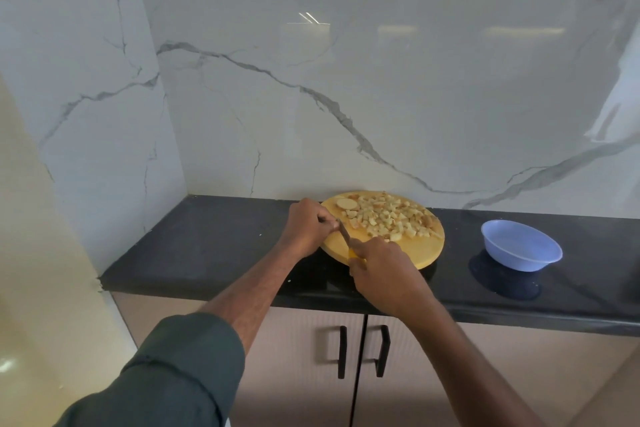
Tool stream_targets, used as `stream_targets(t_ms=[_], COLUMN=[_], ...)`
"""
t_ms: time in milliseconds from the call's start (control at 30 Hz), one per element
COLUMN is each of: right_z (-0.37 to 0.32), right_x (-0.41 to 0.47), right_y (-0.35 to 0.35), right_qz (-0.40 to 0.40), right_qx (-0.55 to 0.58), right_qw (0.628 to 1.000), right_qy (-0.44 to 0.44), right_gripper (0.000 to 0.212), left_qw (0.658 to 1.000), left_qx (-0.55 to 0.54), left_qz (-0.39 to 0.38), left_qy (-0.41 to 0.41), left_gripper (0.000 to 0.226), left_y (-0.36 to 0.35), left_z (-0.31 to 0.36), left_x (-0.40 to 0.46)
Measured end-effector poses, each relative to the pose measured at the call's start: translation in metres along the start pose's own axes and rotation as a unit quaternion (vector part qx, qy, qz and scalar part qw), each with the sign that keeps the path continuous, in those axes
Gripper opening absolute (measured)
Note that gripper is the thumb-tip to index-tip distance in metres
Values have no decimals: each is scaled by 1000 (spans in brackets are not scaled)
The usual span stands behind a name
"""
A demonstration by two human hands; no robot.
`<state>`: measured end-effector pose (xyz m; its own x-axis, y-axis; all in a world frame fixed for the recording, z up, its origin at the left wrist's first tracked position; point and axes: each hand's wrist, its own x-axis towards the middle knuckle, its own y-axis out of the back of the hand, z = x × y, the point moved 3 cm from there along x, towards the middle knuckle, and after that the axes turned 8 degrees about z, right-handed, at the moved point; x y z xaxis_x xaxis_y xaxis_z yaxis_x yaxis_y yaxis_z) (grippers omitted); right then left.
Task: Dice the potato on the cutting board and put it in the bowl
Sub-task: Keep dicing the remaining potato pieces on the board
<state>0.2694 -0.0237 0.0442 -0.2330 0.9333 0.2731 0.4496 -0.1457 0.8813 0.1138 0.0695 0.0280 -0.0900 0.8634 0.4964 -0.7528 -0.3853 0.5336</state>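
A round yellow cutting board (415,250) lies on the black counter, covered with several small potato dice (384,215). One uncut round slice (346,203) sits at the board's far left. My right hand (382,265) grips the yellow handle of a knife (344,232), whose blade points up-left across the board's left edge. My left hand (306,224) has its fingers curled at the blade's tip; whatever it pinches there is hidden by the fingers. An empty light blue bowl (521,250) stands to the right of the board.
The black counter (207,246) runs along a white marble wall and ends at a corner on the left. Below it are cabinet doors with two black handles (362,350). The counter's front edge is near my forearms.
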Motion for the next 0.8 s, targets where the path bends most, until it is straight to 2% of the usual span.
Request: stream_targets(t_ms=[167,267,367,467,633,700,800], right_z=[13,24,34,36,33,29,25], right_x=[-10,-15,-15,-16,-13,-12,-8], right_y=[9,10,15,16,9,6,0], right_qz=[23,54,99,123,109,91,79], right_qx=[-83,-68,-33,5,42,28,-27], right_qw=[996,996,994,992,993,995,996], right_qy=[20,-4,-16,-19,-30,-22,1], right_gripper=[45,45,45,44,44,45,46], left_qw=[1000,999,999,999,991,992,992], left_qx=[13,23,30,-23,-120,-113,-20], left_qz=[-17,-27,-10,4,35,50,68], left_qy=[-8,-9,10,29,38,-1,-103], left_gripper=[5,12,9,9,21,36,58], left_y=[-5,-16,-22,-23,-18,-18,-22], left_z=[1,4,10,6,-12,-16,-14], left_x=[2,4,7,8,-2,-7,-10])
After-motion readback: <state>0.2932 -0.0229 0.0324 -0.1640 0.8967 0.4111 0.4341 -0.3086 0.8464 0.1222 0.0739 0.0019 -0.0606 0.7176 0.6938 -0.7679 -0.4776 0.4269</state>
